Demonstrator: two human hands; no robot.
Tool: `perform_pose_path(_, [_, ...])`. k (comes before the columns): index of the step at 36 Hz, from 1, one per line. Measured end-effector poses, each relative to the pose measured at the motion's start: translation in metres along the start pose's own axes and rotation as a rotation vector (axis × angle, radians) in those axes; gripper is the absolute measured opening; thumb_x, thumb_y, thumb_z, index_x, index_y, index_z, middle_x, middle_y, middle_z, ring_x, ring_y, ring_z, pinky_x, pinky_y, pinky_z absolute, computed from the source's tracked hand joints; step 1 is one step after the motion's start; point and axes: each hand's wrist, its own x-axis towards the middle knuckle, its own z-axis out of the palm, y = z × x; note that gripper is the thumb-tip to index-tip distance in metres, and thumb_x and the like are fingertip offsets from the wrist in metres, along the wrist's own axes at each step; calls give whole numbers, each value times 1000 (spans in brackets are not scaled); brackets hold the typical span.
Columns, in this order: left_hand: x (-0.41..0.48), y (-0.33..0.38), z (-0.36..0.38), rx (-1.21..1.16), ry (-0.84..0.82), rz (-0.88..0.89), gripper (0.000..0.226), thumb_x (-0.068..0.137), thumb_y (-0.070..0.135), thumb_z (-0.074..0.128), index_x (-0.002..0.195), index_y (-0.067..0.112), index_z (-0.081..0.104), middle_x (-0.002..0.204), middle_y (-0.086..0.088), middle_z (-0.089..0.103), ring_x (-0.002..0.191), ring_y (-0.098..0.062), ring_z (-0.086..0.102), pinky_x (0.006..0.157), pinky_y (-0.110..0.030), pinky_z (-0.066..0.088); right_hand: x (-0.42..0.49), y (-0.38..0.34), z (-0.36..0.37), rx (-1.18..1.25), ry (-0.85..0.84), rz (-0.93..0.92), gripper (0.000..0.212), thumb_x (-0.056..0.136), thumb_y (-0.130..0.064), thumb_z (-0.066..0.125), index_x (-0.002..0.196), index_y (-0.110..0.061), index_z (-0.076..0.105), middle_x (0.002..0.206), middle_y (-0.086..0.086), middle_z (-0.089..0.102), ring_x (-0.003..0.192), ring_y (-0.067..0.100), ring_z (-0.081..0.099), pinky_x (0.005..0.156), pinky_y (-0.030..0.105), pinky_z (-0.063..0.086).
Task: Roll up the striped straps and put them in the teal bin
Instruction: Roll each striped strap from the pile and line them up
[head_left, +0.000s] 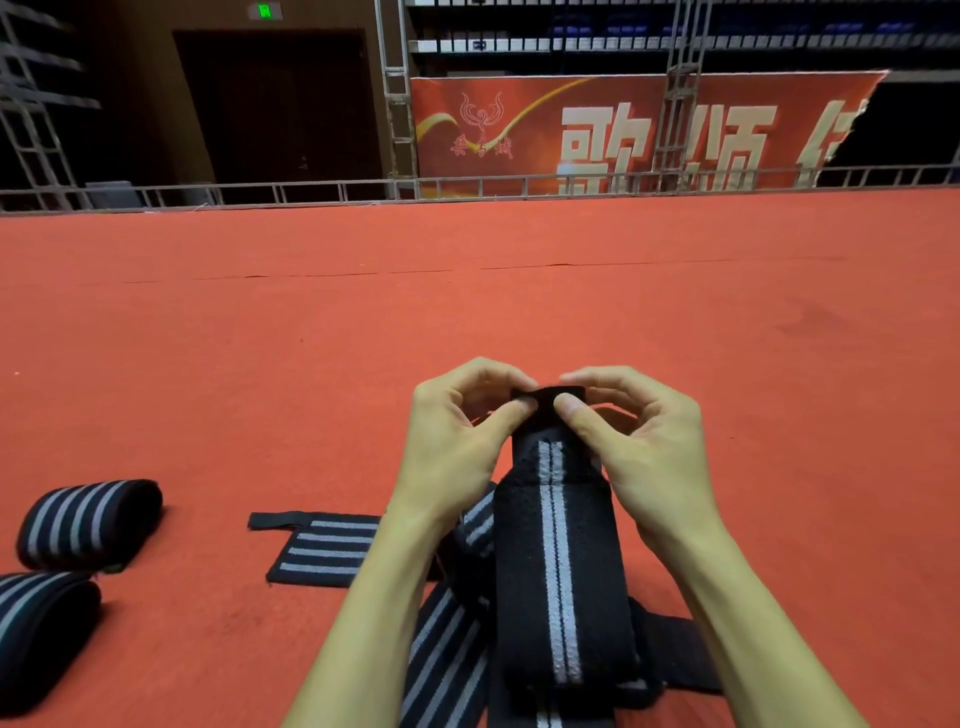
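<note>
A black strap with two grey stripes (558, 561) is lifted up in front of me. My left hand (457, 441) and my right hand (634, 447) pinch its black top end between thumbs and fingers, side by side. Its lower length hangs down between my forearms. Under it, more striped straps (441, 660) lie loose on the red carpet, and one flat strap end (324, 551) lies to the left. Two rolled striped straps sit at far left, one rolled strap (88, 522) farther from me and another rolled strap (44, 623) nearer. No teal bin is in view.
Red carpet (467, 312) stretches ahead to a low metal railing (467, 187). Behind it hang a red banner (623, 130) and metal truss posts. A dark doorway is at the back left.
</note>
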Motion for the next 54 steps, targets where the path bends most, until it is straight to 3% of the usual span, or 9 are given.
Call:
perform_pose_path(9, [-1, 2, 2, -21, -10, 5, 29, 86, -12, 65, 93, 16, 70, 86, 3, 74, 85, -10, 70, 80, -24, 55, 2, 3, 0, 26, 20, -71, 30, 84, 9, 70, 81, -21, 72, 79, -9, 74, 70, 6, 68, 69, 19, 54])
perform_pose_path(22, [-2, 4, 3, -23, 1, 44, 33, 85, -15, 64, 78, 17, 67, 79, 12, 71, 80, -7, 67, 79, -22, 55, 0, 4, 0, 54, -4, -131, 30, 82, 11, 71, 81, -20, 71, 82, -9, 74, 78, 8, 69, 74, 20, 53])
perform_pose_path(27, [-4, 10, 4, -85, -37, -1, 10, 89, 4, 70, 81, 10, 68, 80, 8, 70, 78, -7, 65, 76, -22, 54, 2, 8, -1, 66, 13, -156, 31, 81, 14, 70, 79, -17, 70, 82, -7, 72, 79, 10, 69, 77, 22, 54])
perform_pose_path(32, [-3, 12, 7, -89, -26, -51, 14, 89, 4, 68, 77, 10, 65, 75, 8, 67, 71, -4, 62, 69, -19, 51, 2, 10, 0, 67, 15, -159, 32, 80, 16, 70, 78, -16, 69, 80, -8, 72, 78, 8, 68, 76, 20, 53])
perform_pose_path(38, [-2, 9, 4, -133, -43, -160, 9, 79, 15, 75, 77, 22, 70, 84, 3, 70, 85, -20, 66, 89, -46, 54, 1, 11, 0, 102, 12, -140, 35, 79, 21, 67, 77, -14, 69, 78, -8, 72, 77, 7, 68, 75, 18, 52])
perform_pose_path(42, [-3, 9, 4, -155, -100, -281, 2, 76, 26, 71, 77, 27, 72, 90, -2, 72, 90, -20, 66, 88, -45, 52, 2, 10, -1, 115, 4, -125, 33, 79, 22, 65, 77, -11, 68, 78, -9, 71, 77, 6, 67, 75, 17, 52])
perform_pose_path(46, [-3, 9, 3, -152, -89, -288, 4, 78, 21, 73, 78, 24, 75, 93, -9, 74, 91, -23, 68, 89, -44, 52, 1, 10, 0, 147, 9, -90, 40, 81, 19, 67, 74, -20, 71, 79, -7, 72, 77, 10, 68, 75, 21, 54])
perform_pose_path(50, [-2, 9, 4, -141, -19, -236, 14, 84, 4, 73, 80, 17, 76, 93, -15, 74, 99, -40, 68, 94, -51, 55, 0, 6, 2, 186, -3, -29, 23, 83, 10, 68, 80, -13, 69, 76, -7, 72, 73, 8, 69, 70, 19, 54])
perform_pose_path(54, [-2, 11, 6, -109, 31, -200, 19, 85, -3, 71, 81, 15, 74, 90, -14, 74, 94, -37, 69, 93, -52, 54, 0, 5, 1, 169, -21, 13, 22, 88, 4, 67, 85, -17, 71, 82, -6, 74, 72, 7, 69, 65, 20, 53])
